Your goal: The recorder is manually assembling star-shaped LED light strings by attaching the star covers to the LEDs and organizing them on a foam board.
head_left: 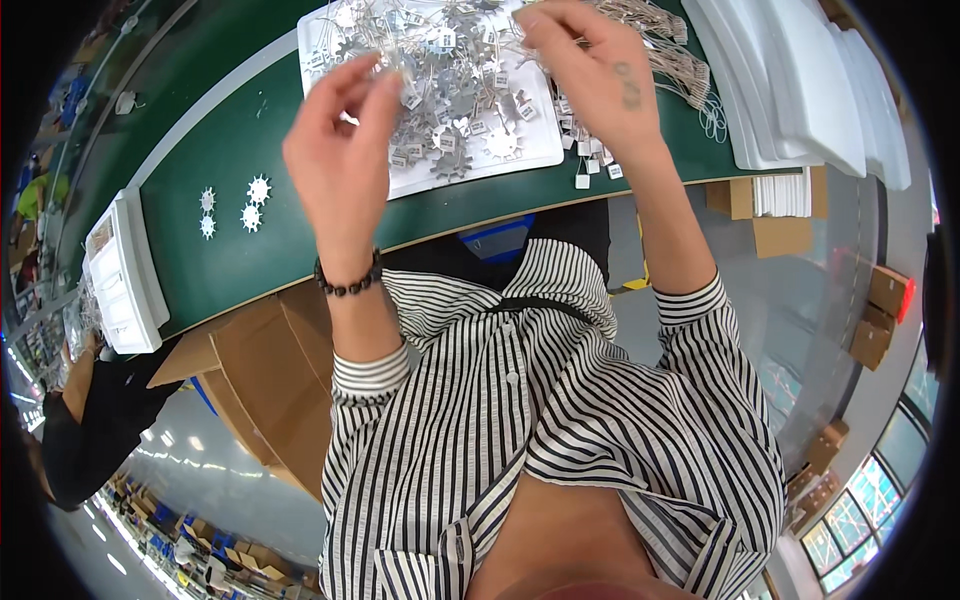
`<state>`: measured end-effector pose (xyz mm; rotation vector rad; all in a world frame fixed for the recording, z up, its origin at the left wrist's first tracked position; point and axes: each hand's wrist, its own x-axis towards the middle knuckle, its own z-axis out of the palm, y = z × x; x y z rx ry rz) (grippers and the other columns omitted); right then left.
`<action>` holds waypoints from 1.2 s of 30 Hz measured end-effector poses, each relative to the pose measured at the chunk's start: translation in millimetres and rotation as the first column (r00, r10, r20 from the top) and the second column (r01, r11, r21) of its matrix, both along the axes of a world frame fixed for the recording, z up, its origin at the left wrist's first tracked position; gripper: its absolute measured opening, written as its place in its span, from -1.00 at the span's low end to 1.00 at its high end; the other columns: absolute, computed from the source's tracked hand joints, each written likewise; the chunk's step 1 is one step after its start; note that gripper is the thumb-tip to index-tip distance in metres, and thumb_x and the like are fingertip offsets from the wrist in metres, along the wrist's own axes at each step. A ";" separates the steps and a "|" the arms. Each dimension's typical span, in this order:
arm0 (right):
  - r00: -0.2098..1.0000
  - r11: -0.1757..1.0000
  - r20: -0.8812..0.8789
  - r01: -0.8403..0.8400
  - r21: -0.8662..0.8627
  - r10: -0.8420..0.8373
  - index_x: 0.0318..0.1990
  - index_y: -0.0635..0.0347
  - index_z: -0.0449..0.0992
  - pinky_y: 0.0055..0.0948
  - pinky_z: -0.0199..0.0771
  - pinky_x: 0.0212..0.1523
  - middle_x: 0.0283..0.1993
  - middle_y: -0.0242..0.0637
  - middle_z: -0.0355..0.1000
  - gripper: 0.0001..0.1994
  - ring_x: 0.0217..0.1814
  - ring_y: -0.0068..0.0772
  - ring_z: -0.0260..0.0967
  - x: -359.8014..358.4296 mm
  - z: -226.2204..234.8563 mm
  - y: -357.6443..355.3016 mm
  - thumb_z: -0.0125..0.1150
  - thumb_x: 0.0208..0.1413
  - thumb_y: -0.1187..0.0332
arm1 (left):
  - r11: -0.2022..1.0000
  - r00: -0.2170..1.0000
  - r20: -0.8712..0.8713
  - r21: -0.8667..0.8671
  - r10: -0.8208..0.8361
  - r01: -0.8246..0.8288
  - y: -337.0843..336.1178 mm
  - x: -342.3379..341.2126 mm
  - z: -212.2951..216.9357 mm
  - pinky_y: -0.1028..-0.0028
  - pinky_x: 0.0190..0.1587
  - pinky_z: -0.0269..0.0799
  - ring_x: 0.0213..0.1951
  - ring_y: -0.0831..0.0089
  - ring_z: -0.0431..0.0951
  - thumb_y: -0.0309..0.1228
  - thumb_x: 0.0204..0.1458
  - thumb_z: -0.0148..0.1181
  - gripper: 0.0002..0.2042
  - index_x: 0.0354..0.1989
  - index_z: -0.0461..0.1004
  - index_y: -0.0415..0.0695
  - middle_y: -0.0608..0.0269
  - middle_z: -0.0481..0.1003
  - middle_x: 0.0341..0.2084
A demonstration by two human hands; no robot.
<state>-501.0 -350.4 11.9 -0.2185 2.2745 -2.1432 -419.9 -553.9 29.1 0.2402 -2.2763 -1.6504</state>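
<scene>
My left hand [345,150] is above the left part of a white tray [545,148], thumb and fingers brought together in a pinch. What lies between its fingertips is blurred against the heap behind. Over the tray's right edge, my right hand [600,85] is closed too, thumb against forefinger, and I cannot make out what it holds. The tray bears a heap of flat silver gear-shaped metal pieces [503,143], many with small white tags and thin strings. By the tray's right side lie small white tags [583,181], partly under my right wrist.
Several loose toothed metal pieces [251,217] lie on the green table [270,258] at left. Bundles of string tags [680,72] and stacked white trays [770,90] stand at right. Another white tray [125,270] is at far left, near a person in black [110,410]. A cardboard box [265,360] stands below the table edge.
</scene>
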 end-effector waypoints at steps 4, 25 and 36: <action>0.777 0.774 -0.591 0.233 0.588 0.216 -0.20 0.32 0.63 -0.58 0.34 -0.36 -0.38 -0.35 0.46 -0.80 -0.39 -0.50 0.31 -1.1 -18.1 14.3 0.16 0.32 0.36 | 0.985 0.993 -0.092 -0.151 0.075 -0.089 3.5 -42.7 -8.0 0.55 -0.25 0.42 -0.38 0.52 0.47 -0.28 0.05 0.37 -0.70 -0.09 0.65 -0.17 0.26 0.62 -0.39; 0.951 0.835 -0.298 0.226 0.502 -0.078 -0.17 0.25 0.61 -0.42 0.41 -0.05 -0.22 -0.30 0.56 -0.83 -0.11 -0.37 0.39 32.6 -6.9 -2.8 0.20 0.21 0.35 | 0.378 0.933 -0.222 -0.868 0.283 -0.321 -114.1 54.7 -79.4 0.33 0.08 0.40 -0.01 0.20 0.50 -0.29 0.07 0.35 -0.63 0.04 0.61 -0.14 0.09 0.61 -0.13; 0.985 0.996 -0.161 0.049 -0.072 -0.060 -0.06 0.36 0.53 -0.58 0.43 -0.15 -0.29 -0.23 0.52 -0.83 -0.32 -0.49 0.43 86.4 21.0 -9.7 0.05 0.33 0.48 | 0.944 0.968 0.046 -0.235 0.247 -0.230 -91.1 45.0 -56.7 0.48 -0.09 0.40 -0.26 0.42 0.48 -0.41 0.05 0.41 -0.66 0.00 0.54 -0.17 0.20 0.57 -0.19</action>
